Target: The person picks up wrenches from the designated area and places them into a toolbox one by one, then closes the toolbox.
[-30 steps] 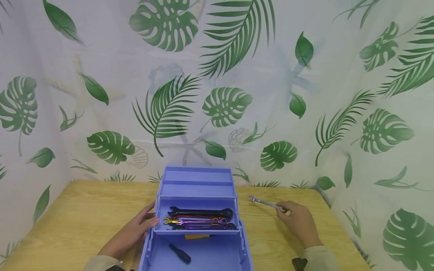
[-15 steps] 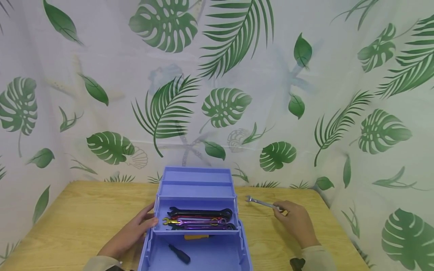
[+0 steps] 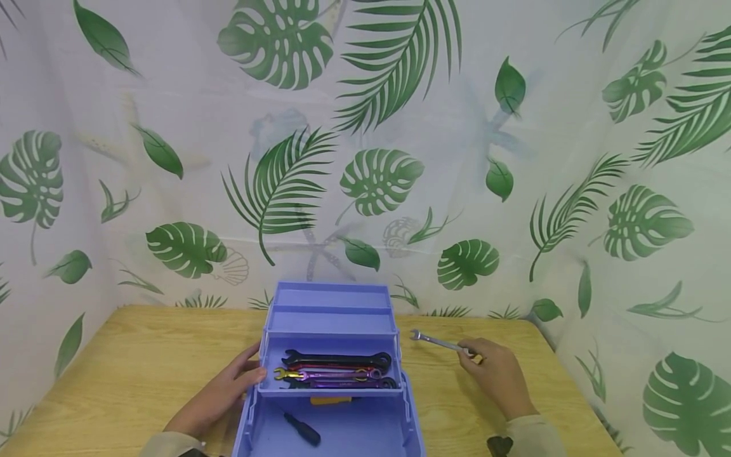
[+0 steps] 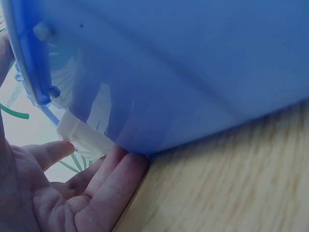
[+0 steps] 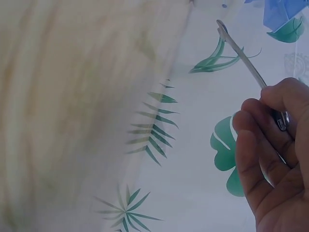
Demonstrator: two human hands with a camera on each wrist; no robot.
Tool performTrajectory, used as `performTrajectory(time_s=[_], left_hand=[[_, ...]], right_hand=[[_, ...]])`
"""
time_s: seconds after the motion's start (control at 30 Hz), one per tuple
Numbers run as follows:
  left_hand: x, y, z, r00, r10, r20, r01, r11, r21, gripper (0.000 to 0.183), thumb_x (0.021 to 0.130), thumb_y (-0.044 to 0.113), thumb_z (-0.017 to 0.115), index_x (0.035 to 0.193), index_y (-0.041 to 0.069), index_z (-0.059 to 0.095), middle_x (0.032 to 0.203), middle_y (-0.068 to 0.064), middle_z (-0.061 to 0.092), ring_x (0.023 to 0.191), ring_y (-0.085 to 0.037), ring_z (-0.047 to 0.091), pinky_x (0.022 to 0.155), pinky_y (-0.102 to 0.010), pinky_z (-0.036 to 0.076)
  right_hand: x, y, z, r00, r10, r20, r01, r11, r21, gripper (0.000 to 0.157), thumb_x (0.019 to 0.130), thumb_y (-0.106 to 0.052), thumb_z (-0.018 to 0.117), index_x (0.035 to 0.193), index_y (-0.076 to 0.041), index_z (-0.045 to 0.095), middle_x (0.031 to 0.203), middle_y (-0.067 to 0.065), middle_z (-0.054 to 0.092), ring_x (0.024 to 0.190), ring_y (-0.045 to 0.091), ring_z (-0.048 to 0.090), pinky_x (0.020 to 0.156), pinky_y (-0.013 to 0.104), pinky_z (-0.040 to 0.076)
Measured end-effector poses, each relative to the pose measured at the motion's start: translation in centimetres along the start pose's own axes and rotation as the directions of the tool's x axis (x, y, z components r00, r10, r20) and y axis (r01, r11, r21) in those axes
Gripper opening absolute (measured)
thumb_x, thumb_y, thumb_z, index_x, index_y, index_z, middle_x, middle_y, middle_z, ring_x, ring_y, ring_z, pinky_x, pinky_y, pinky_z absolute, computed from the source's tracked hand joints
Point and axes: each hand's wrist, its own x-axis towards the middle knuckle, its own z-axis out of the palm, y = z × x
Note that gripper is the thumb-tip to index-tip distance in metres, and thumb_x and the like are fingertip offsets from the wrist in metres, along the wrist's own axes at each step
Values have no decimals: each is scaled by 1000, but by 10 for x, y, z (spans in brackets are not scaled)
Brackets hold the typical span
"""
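Observation:
An opened blue toolbox (image 3: 337, 424) stands on the wooden table in the head view. Its raised tray (image 3: 273, 349) holds several combination wrenches (image 3: 337, 360) in black, red, gold and purple. Below lie a black-handled screwdriver (image 3: 302, 429) and something yellow (image 3: 331, 400), partly hidden under the tray. My left hand (image 3: 228, 381) holds the toolbox's left side, thumb at the tray's edge; in the left wrist view its other fingers (image 4: 113, 181) reach to the lower corner. To the right of the box, my right hand (image 3: 497, 374) pinches a silver combination wrench (image 3: 436, 341) by one end, its open jaw pointing left.
The wooden table (image 3: 160, 355) extends on both sides of the toolbox. A white curtain with green leaf prints (image 3: 365, 209) hangs behind it. A whitish piece (image 4: 84, 137) shows beside the left fingers in the left wrist view.
My right hand has moved slightly left with the silver wrench, bringing its open end nearer the toolbox. The left hand and the toolbox look unmoved.

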Motion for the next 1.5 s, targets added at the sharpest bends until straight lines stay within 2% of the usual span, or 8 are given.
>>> performTrajectory(time_s=[0.3, 0.47, 0.67, 0.9, 1.13, 1.5], left_hand=[[1, 0, 1, 1000, -11, -27, 11, 1000, 8, 79, 101, 47, 61, 165, 17, 25, 150, -25, 46, 120, -36, 61, 96, -55, 56], [0, -1, 1, 1000, 6, -8, -6, 1000, -3, 78, 102, 44, 60, 165, 15, 23, 151, -27, 45, 120, -36, 61, 94, -54, 57], [-2, -1, 0, 1000, 13, 6, -12, 1000, -13, 77, 103, 41, 58, 165, 14, 22, 152, -28, 43, 121, -37, 61, 94, -55, 57], [-4, 2, 1, 1000, 12, -6, -12, 1000, -4, 77, 103, 41, 59, 165, 14, 23, 151, -28, 44, 122, -38, 60, 95, -57, 56], [-3, 2, 1, 1000, 14, 11, -14, 1000, -9, 77, 104, 42, 58, 165, 14, 21, 152, -29, 43, 123, -39, 60, 95, -56, 57], [-3, 2, 0, 999, 22, 24, -22, 1000, -12, 78, 104, 41, 57, 166, 13, 19, 152, -30, 42, 122, -39, 61, 93, -55, 58]], right_hand=[[1, -4, -2, 998, -30, -55, 33, 999, 39, 18, 79, -1, 85, 93, -11, 80, 81, -4, 74, 69, 11, 68, 55, 23, 56], [3, -8, -6, 998, -23, -65, 28, 996, 83, 19, 80, 0, 85, 93, -13, 80, 82, -6, 74, 69, 7, 66, 54, 18, 54], [6, -15, -12, 993, -46, -111, 59, 991, 116, 22, 79, 3, 85, 94, -12, 81, 83, -5, 75, 66, 1, 62, 54, 12, 50], [9, -19, -16, 989, -49, -142, 72, 984, 162, 23, 79, 4, 84, 96, -11, 81, 86, -4, 76, 73, 4, 65, 57, 13, 52], [12, -25, -21, 974, -85, -210, 133, 964, 229, 27, 77, 12, 82, 96, -7, 81, 88, -1, 77, 72, 6, 67, 59, 11, 53], [16, -41, -26, 977, -122, -176, 175, 927, 331, 28, 79, 10, 82, 97, -11, 80, 91, 0, 78, 71, 1, 66, 61, 13, 54]])
